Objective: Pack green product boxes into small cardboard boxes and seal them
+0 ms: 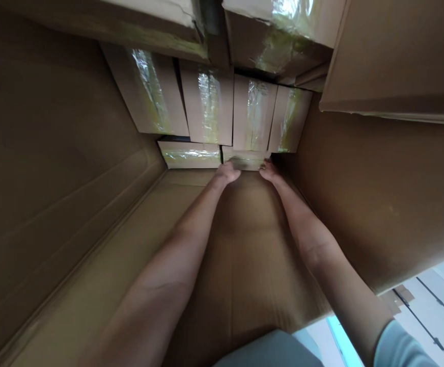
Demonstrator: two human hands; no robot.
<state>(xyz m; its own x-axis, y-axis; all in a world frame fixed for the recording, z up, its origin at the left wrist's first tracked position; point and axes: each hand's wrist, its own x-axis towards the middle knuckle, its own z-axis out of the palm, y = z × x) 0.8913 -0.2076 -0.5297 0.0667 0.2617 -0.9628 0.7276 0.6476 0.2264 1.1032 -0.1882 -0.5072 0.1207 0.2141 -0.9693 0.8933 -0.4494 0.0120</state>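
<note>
Deep inside a large cardboard carton (245, 229), both arms stretch down to a small taped box (249, 159) at the far end. My left hand (228, 172) is at the left end of this box, its fingers closed round the corner. At the right end, my right hand (269, 170) grips the other side, the fingertips partly hidden. Another taped box (193, 155) lies just left of the held one. Above them stands a row of several taped boxes, among them a box (209, 104) in the middle.
Larger taped boxes (286, 41) jut out at the top. The carton's side walls (390, 193) rise left and right, and a flap (397, 61) hangs at upper right. White floor with dark lines (432, 306) shows at lower right.
</note>
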